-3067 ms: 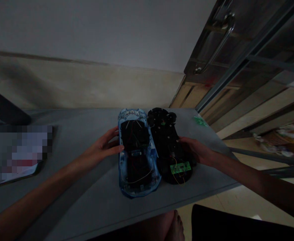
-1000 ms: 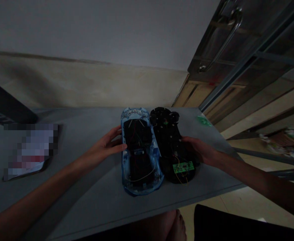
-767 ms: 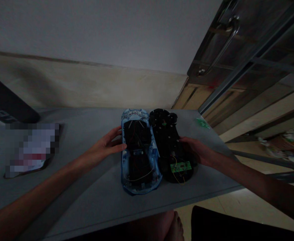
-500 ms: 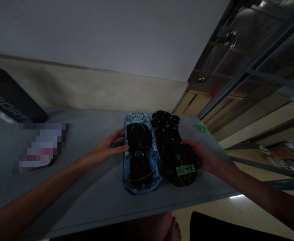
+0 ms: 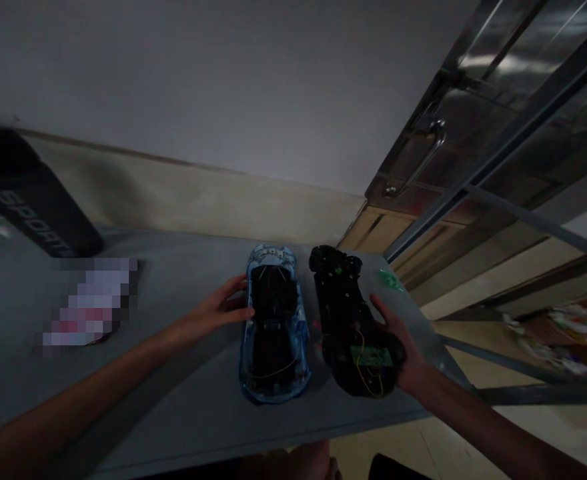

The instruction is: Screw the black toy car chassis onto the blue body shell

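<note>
A blue toy car body shell [image 5: 301, 347] lies upside down on the grey table, its dark inside and a thin pale wire facing up. My left hand [image 5: 223, 308] holds its left edge, thumb over the rim and fingers along the outer side. To the right of the shell, with a gap between them, is the black toy car chassis [image 5: 341, 300]. A green circuit board [image 5: 371, 356] with yellow wires shows at its near end. My right hand [image 5: 403, 347] grips the chassis along its right side, one finger stretched forward; its other fingers are mostly hidden.
A small green piece [image 5: 391, 280] lies near the right edge of the grey table [image 5: 173, 407]. At the left are a black object lettered SPORT [image 5: 48, 207] and a blurred flat item [image 5: 88, 300]. A wall stands behind; a metal frame [image 5: 473, 187] rises at the right.
The chassis has shifted right with my right hand, and a gap now shows between it and the shell. My left hand stays on the shell. The whole view has tilted slightly.
</note>
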`<move>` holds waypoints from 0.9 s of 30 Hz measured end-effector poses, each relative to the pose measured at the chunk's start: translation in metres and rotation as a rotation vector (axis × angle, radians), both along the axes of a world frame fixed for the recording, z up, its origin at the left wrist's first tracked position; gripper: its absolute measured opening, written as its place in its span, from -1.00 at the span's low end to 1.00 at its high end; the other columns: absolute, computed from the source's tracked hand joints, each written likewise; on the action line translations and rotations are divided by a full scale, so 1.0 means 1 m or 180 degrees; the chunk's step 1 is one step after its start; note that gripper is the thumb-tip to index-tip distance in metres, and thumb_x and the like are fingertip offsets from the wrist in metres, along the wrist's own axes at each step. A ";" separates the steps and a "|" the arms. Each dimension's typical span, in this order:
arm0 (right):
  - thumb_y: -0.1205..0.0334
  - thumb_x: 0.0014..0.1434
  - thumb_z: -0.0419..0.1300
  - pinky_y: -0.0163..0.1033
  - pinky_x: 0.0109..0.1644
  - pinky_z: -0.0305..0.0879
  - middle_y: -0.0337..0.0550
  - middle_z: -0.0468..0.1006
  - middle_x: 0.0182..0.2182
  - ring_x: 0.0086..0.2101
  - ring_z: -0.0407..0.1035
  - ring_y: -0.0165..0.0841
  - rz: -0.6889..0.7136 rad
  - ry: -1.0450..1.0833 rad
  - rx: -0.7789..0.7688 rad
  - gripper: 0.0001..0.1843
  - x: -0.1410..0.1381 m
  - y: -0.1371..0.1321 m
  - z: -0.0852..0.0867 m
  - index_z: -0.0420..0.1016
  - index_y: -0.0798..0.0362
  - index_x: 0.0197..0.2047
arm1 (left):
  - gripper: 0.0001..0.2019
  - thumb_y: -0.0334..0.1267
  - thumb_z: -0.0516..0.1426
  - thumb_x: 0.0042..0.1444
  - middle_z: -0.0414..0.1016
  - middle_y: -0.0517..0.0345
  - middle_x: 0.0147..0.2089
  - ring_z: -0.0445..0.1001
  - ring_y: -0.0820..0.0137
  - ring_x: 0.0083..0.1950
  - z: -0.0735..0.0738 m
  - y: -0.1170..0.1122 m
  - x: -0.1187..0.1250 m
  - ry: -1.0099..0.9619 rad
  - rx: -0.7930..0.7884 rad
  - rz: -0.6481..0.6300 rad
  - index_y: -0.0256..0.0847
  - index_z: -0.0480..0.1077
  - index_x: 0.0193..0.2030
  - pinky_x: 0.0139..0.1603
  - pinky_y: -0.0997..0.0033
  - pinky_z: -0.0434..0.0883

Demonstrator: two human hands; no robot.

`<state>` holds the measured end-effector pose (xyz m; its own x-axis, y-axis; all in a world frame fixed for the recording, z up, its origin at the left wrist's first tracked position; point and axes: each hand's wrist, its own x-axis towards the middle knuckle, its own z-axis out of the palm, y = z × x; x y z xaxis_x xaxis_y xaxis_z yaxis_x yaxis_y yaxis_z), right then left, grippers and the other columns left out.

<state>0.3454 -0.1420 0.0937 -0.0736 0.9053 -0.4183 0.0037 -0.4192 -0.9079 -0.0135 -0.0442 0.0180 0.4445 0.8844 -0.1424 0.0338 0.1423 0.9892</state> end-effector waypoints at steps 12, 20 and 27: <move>-0.44 0.34 0.19 0.26 0.18 0.65 -0.02 0.85 -0.18 -0.01 0.75 0.15 -0.0112 0.0581 -0.0453 -0.37 -0.009 0.013 0.017 0.74 -0.17 0.14 | -0.23 -0.01 0.52 0.14 0.55 0.18 0.58 0.53 -0.11 0.58 0.017 -0.007 0.004 -0.0179 -0.0039 -0.0102 0.21 0.46 0.48 0.59 -0.11 0.46; -0.35 0.52 -0.09 0.14 0.39 0.52 0.02 0.86 -0.02 0.20 0.67 0.03 -0.0228 0.1076 -0.0597 -0.28 -0.040 0.024 0.049 0.77 -0.07 0.01 | -0.21 -0.02 0.48 0.22 0.47 0.06 0.63 0.47 -0.12 0.62 0.008 -0.004 0.006 -0.0322 -0.0030 -0.0237 0.13 0.39 0.55 0.61 -0.09 0.41; -0.32 0.43 0.21 0.16 0.26 0.65 0.01 0.84 -0.02 0.02 0.75 0.02 -0.0651 0.0390 0.0046 -0.40 -0.041 0.020 0.083 0.67 -0.03 0.21 | -0.01 -0.03 0.54 0.11 0.28 -0.07 0.73 0.41 -0.19 0.65 0.004 0.001 0.006 -0.0366 -0.0232 -0.0235 0.10 0.28 0.64 0.64 -0.24 0.35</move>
